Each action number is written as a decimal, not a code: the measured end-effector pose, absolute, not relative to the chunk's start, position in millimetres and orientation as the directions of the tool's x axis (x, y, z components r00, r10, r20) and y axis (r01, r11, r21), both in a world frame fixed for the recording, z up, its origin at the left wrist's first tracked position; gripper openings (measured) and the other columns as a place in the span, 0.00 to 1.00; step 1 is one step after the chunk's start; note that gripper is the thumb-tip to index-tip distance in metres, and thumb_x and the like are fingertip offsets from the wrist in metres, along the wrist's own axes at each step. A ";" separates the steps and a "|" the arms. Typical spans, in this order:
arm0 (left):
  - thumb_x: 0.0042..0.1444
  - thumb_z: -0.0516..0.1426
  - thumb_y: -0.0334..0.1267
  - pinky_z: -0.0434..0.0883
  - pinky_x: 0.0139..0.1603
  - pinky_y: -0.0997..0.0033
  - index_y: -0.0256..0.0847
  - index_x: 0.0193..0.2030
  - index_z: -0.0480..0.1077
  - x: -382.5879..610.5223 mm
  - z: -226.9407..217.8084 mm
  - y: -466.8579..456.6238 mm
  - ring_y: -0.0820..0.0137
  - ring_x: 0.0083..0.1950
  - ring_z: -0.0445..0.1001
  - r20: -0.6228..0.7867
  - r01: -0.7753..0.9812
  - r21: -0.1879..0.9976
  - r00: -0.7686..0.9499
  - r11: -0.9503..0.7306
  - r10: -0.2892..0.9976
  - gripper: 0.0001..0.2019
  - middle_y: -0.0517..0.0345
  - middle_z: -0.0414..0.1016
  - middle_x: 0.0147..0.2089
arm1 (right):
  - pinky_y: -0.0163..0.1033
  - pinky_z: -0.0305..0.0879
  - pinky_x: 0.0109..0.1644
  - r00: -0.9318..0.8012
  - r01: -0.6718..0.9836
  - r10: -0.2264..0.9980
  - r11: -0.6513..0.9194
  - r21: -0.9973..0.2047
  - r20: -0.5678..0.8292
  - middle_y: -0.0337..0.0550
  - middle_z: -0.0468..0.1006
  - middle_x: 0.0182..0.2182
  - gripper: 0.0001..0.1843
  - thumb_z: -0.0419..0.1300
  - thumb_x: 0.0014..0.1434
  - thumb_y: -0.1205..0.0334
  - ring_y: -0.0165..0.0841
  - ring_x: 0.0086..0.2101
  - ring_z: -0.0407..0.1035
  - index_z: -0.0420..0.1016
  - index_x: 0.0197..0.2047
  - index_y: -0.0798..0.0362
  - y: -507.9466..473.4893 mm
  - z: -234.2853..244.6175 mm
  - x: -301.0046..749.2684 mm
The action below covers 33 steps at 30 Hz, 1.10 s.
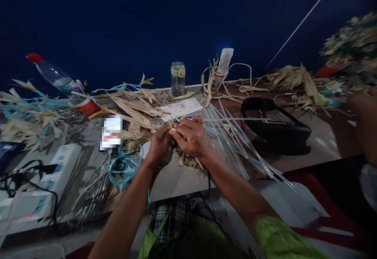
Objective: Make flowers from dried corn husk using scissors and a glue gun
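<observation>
Head view showed the left hand (159,143) and right hand (191,136) pinching a husk piece (171,123), seemingly delicate handling, next needing steady pressure.

Your left hand (159,141) and right hand (191,136) meet over the table (169,182), fingertips together at a small tan husk piece (171,123). Dried husks (132,112) spread beyond your left hand, with a coil of blue ribbon (125,168) nearer you, while clear thin rods (232,129) fan out to the right beside a black looped object (273,127). Behind your hands stand a glass jar (178,80) and, further left, a tilted red-capped bottle (55,74).
</observation>
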<state>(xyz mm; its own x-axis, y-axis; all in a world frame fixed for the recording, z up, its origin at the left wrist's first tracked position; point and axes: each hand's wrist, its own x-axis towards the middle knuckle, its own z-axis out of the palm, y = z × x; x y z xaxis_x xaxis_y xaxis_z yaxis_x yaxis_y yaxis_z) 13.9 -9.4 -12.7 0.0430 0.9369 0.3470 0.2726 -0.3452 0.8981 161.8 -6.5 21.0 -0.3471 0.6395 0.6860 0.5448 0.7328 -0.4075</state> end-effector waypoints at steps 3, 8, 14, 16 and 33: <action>0.54 0.52 0.37 0.63 0.39 0.71 0.39 0.29 0.70 13.6 -13.0 -10.1 0.70 0.34 0.66 0.343 0.288 0.892 0.073 -0.349 0.936 0.08 0.57 0.69 0.30 | 0.41 0.47 0.44 -0.417 0.544 0.606 0.764 -0.348 0.678 0.40 0.72 0.27 0.11 0.53 0.59 0.61 0.29 0.31 0.63 0.72 0.27 0.52 -8.0 24.5 164.1; 0.52 0.51 0.34 0.62 0.37 0.72 0.39 0.23 0.66 12.2 -15.7 -9.7 0.71 0.32 0.63 0.353 0.330 0.871 0.092 -0.363 0.931 0.08 0.59 0.65 0.27 | 0.41 0.46 0.43 -0.487 0.571 0.588 0.774 -0.274 0.646 0.41 0.71 0.27 0.14 0.52 0.60 0.62 0.30 0.30 0.62 0.70 0.25 0.53 -9.2 28.0 161.7; 0.48 0.51 0.32 0.62 0.34 0.71 0.40 0.24 0.67 10.7 -20.5 -8.4 0.70 0.32 0.63 0.392 0.294 0.862 0.127 -0.412 0.911 0.05 0.58 0.66 0.27 | 0.42 0.47 0.44 -0.463 0.499 0.618 0.774 -0.389 0.636 0.41 0.72 0.29 0.11 0.55 0.57 0.56 0.30 0.32 0.63 0.75 0.34 0.53 -8.7 34.0 161.3; 0.47 0.52 0.32 0.61 0.33 0.71 0.40 0.25 0.67 10.7 -21.1 -9.0 0.71 0.30 0.62 0.362 0.278 0.882 0.119 -0.381 0.924 0.04 0.58 0.65 0.26 | 0.42 0.48 0.43 -0.480 0.453 0.613 0.786 -0.421 0.627 0.41 0.72 0.30 0.14 0.56 0.56 0.53 0.30 0.32 0.63 0.75 0.38 0.52 -7.3 36.1 163.1; 0.49 0.56 0.40 0.59 0.27 0.75 0.38 0.20 0.63 11.9 -3.1 -13.6 0.75 0.24 0.58 0.113 0.190 0.976 -0.028 -0.106 0.993 0.11 0.63 0.60 0.20 | 0.42 0.60 0.36 -0.014 0.180 0.796 0.597 -0.782 0.605 0.43 0.67 0.28 0.15 0.52 0.59 0.52 0.33 0.31 0.63 0.76 0.35 0.51 -2.3 34.5 174.6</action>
<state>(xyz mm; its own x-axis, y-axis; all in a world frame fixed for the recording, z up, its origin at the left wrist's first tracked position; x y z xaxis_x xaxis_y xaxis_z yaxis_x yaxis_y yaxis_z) 11.9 -13.6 -3.1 -0.0281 0.9932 0.1134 0.1902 -0.1061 0.9760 174.6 -2.3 34.5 -0.0139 0.7964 0.6046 0.1804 0.5968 -0.7819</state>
